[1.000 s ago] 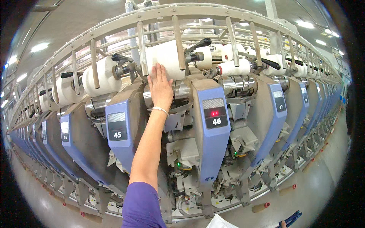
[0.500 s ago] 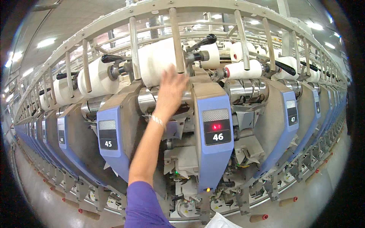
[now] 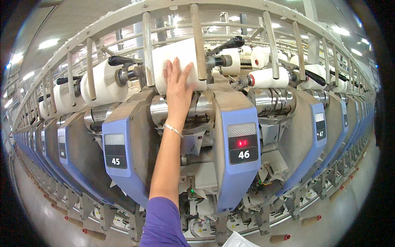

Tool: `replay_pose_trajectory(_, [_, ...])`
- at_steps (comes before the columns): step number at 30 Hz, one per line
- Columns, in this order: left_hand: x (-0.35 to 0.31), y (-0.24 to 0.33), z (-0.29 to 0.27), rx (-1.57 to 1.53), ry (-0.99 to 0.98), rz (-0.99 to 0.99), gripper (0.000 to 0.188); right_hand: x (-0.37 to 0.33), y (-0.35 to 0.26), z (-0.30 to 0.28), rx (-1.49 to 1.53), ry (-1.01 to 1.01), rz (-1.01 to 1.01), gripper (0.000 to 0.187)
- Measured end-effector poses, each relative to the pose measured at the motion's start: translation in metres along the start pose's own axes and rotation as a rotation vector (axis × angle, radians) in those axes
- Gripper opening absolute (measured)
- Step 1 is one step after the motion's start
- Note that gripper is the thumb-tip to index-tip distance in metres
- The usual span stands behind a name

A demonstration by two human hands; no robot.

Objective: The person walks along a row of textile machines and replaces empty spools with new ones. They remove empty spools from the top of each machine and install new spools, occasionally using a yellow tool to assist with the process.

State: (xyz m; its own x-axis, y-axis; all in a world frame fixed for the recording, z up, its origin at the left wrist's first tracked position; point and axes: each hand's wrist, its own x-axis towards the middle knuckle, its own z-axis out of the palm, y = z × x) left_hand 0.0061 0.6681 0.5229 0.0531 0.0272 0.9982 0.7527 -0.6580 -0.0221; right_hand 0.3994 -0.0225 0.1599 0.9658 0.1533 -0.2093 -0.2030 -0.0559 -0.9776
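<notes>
My left hand (image 3: 179, 84) reaches up from a purple sleeve and lies against the front of a large white yarn package (image 3: 177, 49). Its fingers are stretched out and spread, and nothing is gripped in them. The package sits above a shiny metal drum (image 3: 159, 108), partly hidden behind my hand and wrist. To its right, a black-handled lever (image 3: 226, 44) belongs to the package holder. Just right of my forearm, a blue-fronted machine panel (image 3: 238, 177) carries a small red lit display (image 3: 242, 143). My right hand is not in view.
A metal rail with hanging bars (image 3: 198, 45) runs across the front of the packages. More white packages (image 3: 105, 82) and a smaller one with a red end (image 3: 269, 77) flank mine. Below, brown tubes with red tips (image 3: 279, 238) stick out near the floor.
My left hand has moved up and slightly left, onto the package's face, with its fingers now spread. The view has shifted slightly.
</notes>
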Motion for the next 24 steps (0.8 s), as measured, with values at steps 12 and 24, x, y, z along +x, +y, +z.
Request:
replay_pose_trajectory(12, [0.036, 0.028, -0.055, -0.479, -0.204, -0.319, 0.005, 0.012, 0.023, -0.022, -0.064, -0.074, 0.093, 0.026])
replay_pose_trajectory(24, [-0.417, 0.162, -0.175, -1.023, -1.864, -1.134, 0.02, 0.004, -0.001, -0.012, -0.001, -0.027, 0.161, 0.031])
